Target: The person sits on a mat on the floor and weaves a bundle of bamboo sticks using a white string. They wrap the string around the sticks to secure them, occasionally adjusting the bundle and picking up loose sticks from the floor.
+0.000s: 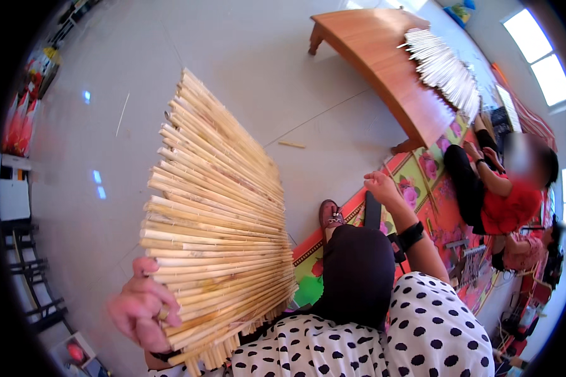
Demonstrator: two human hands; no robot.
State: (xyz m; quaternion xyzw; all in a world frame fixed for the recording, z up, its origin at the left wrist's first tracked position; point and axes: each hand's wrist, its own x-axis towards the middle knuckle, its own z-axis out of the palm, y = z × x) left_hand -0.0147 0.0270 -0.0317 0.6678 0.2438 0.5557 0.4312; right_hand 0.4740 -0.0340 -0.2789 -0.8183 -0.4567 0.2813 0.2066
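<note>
A mat of pale reed sticks point(223, 232), bound side by side with thin thread, stands tilted over my lap and the floor. My left hand point(146, 308), with a ring on one finger, grips its lower left edge, fingers curled round the stick ends. Out to the right of the mat, above the floral floor covering, is my right hand point(382, 188). Its fingers are drawn together, and anything between them is too small to make out. A black band point(410, 236) circles my right wrist.
A low wooden table point(383, 63) at the far right bears another, whiter stick mat point(443, 72). A loose stick piece point(292, 144) lies on the tiled floor. Right of me, a person in red point(512, 204) sits on the floral covering point(412, 188), with another person beyond.
</note>
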